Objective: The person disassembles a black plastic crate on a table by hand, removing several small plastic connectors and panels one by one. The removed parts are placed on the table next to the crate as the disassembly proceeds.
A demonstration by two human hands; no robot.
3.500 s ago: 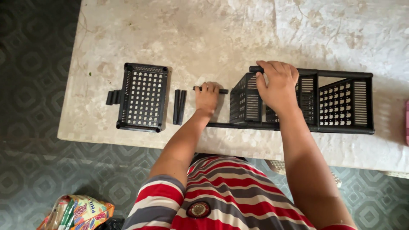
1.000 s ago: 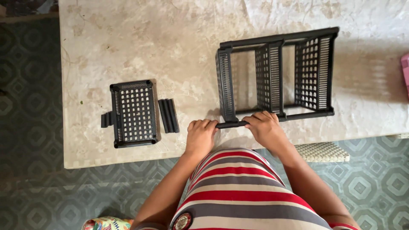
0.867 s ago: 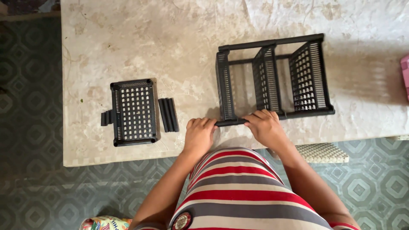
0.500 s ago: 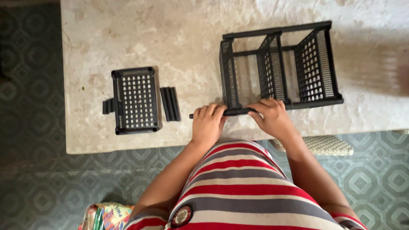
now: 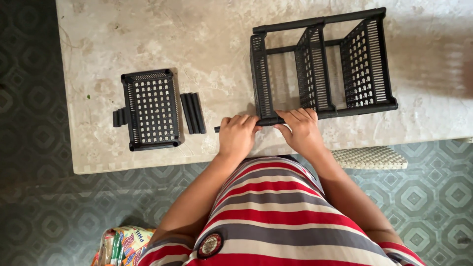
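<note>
Black plastic slatted shelf rack (image 5: 320, 64) lies on side on marble table (image 5: 207, 44), near edge. Left hand (image 5: 236, 138) clamped on short black plastic pole (image 5: 219, 129) at rack's corner; right hand (image 5: 301, 132) grips rack's near rail, steadying it. Spare black perforated shelf tray (image 5: 152, 109) and loose poles (image 5: 192, 113) left of rack.

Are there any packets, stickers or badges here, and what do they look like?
Packet: on the floor at the bottom left, a crinkly bag in yellow, green, pink and white with a leaf pattern.
Badge: on the person's red, grey and white striped shirt, a round dark red patch with a pale rim.
</note>
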